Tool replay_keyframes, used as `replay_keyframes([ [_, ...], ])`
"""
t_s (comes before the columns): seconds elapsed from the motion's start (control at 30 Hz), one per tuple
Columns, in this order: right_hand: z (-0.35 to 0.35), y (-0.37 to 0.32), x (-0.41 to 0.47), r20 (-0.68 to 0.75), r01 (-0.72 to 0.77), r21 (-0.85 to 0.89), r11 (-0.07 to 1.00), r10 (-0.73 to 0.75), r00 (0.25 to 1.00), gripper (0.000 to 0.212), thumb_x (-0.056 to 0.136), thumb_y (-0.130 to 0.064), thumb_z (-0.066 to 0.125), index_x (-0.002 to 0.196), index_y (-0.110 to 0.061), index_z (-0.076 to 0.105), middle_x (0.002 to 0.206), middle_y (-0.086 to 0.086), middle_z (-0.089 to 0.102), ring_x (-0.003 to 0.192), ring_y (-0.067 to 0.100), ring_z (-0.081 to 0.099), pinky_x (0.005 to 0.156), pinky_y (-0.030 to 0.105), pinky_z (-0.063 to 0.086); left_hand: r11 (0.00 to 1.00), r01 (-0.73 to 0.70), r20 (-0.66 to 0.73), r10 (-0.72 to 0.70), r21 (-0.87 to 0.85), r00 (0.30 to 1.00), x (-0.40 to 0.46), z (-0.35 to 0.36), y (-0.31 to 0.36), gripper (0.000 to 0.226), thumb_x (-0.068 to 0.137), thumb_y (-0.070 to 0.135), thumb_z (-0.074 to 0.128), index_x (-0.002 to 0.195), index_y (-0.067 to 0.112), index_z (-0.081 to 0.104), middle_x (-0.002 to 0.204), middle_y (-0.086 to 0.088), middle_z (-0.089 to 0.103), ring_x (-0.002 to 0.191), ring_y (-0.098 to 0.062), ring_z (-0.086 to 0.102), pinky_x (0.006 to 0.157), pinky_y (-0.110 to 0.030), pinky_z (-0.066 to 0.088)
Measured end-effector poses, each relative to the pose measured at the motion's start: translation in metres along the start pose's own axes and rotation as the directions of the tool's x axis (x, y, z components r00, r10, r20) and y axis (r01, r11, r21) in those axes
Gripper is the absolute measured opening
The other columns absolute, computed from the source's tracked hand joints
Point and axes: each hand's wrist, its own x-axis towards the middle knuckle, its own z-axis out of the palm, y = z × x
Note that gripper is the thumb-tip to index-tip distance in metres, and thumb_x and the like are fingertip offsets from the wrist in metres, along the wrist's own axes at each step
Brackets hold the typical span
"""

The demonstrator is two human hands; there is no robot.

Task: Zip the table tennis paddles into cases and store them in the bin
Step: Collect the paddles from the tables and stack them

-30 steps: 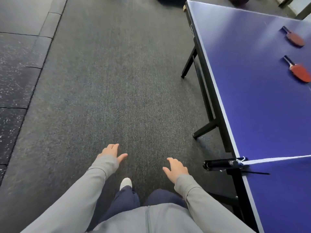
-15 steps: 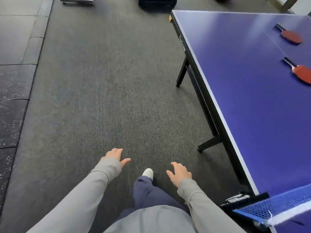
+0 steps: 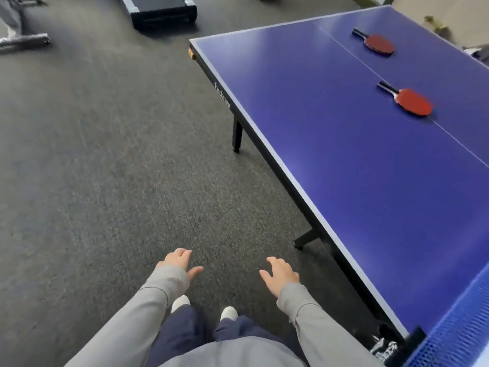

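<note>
Two table tennis paddles lying flat on the blue tabletop (image 3: pixel 357 165), well apart from each other and both toward its far right part. Nearer paddle (image 3: pixel 408 102): bright red rubber face up, dark handle with a pale band pointing up-left, blade touching the thin white centre line. Farther paddle (image 3: pixel 377 43): darker red face, black handle pointing up-left, lying just beside the same line near the far end. Both slightly blurred; no finer detail readable. Left hand (image 3: pixel 178 262) held low over the floor, fingers relaxed and spread, thumb out to the right, holding nothing. Right hand (image 3: pixel 280 272) likewise loose and empty, fingers lightly bent, thumb out to the left. Both hands well apart from the paddles and off the tabletop, in grey sleeves, above two white shoe tips. Near long edge of the tabletop white-trimmed, running diagonally from the upper-middle corner down to the blue net (image 3: pixel 449 337) at lower right; black frame and legs beneath. Wide stretch of dark grey carpeted floor (image 3: pixel 105 168) to the left of that edge. Black box-like object (image 3: pixel 161 10) on the floor at the top, metal frame parts (image 3: pixel 21 39) at upper left.
</note>
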Motion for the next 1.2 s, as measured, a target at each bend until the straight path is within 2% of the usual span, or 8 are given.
replay_keyframes([
  [0.2, -0.018, -0.036, 0.033, -0.004, -0.119, 0.071, 0.99, 0.119, 0.993, 0.048, 0.097, -0.041, 0.043, 0.142, -0.022, 0.035, 0.146, 0.002, 0.039, 0.136, 0.024, 0.036, 0.109, 0.044, 0.03, 0.992, -0.114, 0.029, 0.112, 0.056, 0.993, 0.072, -0.047, -0.008, 0.069, 0.09, 0.06, 0.042, 0.145, 0.021, 0.028, 0.15, 0.005, 0.029, 0.137, -0.018, 0.031, 0.108, -0.035, 0.033],
  [0.47, -0.057, -0.136, 0.094, -0.012, -0.209, 0.101, 0.973, 0.212, 0.977, 0.048, 0.097, -0.042, 0.042, 0.14, -0.023, 0.036, 0.143, 0.003, 0.042, 0.134, 0.024, 0.037, 0.106, 0.042, 0.031, 0.975, -0.208, 0.016, 0.208, 0.072, 0.978, 0.17, -0.147, -0.06, 0.066, 0.09, 0.06, 0.042, 0.143, 0.022, 0.032, 0.148, 0.005, 0.033, 0.135, -0.019, 0.033, 0.106, -0.035, 0.032],
  [0.6, -0.079, -0.188, 0.128, -0.023, -0.189, 0.115, 0.975, 0.193, 0.981, 0.048, 0.097, -0.043, 0.042, 0.14, -0.023, 0.036, 0.142, 0.003, 0.042, 0.134, 0.024, 0.036, 0.106, 0.041, 0.03, 0.977, -0.193, -0.015, 0.195, 0.091, 0.981, 0.21, -0.191, -0.087, 0.066, 0.089, 0.061, 0.042, 0.142, 0.023, 0.033, 0.146, 0.004, 0.037, 0.134, -0.02, 0.035, 0.106, -0.036, 0.033],
  [0.8, -0.122, -0.244, 0.188, -0.017, -0.146, 0.107, 0.983, 0.149, 0.989, 0.048, 0.097, -0.042, 0.041, 0.14, -0.022, 0.036, 0.141, 0.004, 0.043, 0.134, 0.024, 0.036, 0.107, 0.041, 0.03, 0.983, -0.148, 0.022, 0.147, 0.107, 0.989, 0.265, -0.242, -0.109, 0.068, 0.09, 0.061, 0.04, 0.144, 0.022, 0.03, 0.147, 0.003, 0.035, 0.136, -0.02, 0.032, 0.107, -0.035, 0.031],
  [0.97, -0.165, -0.281, 0.258, 0.012, -0.107, 0.069, 0.992, 0.106, 0.994, 0.047, 0.097, -0.041, 0.041, 0.139, -0.021, 0.037, 0.142, 0.005, 0.044, 0.133, 0.026, 0.037, 0.107, 0.043, 0.031, 0.985, -0.125, 0.037, 0.122, 0.122, 0.992, 0.323, -0.281, -0.113, 0.067, 0.091, 0.06, 0.038, 0.145, 0.02, 0.028, 0.147, 0.002, 0.035, 0.137, -0.019, 0.03, 0.109, -0.034, 0.029],
  [1.2, -0.236, -0.341, 0.358, 0.068, -0.012, -0.006, 1.0, 0.013, 0.998, 0.046, 0.098, -0.04, 0.041, 0.139, -0.02, 0.038, 0.142, 0.006, 0.043, 0.133, 0.026, 0.037, 0.107, 0.043, 0.031, 0.995, -0.084, 0.026, 0.082, 0.056, 0.996, 0.405, -0.353, -0.107, 0.065, 0.092, 0.056, 0.04, 0.144, 0.018, 0.03, 0.148, 0.001, 0.034, 0.138, -0.021, 0.029, 0.11, -0.035, 0.027],
])
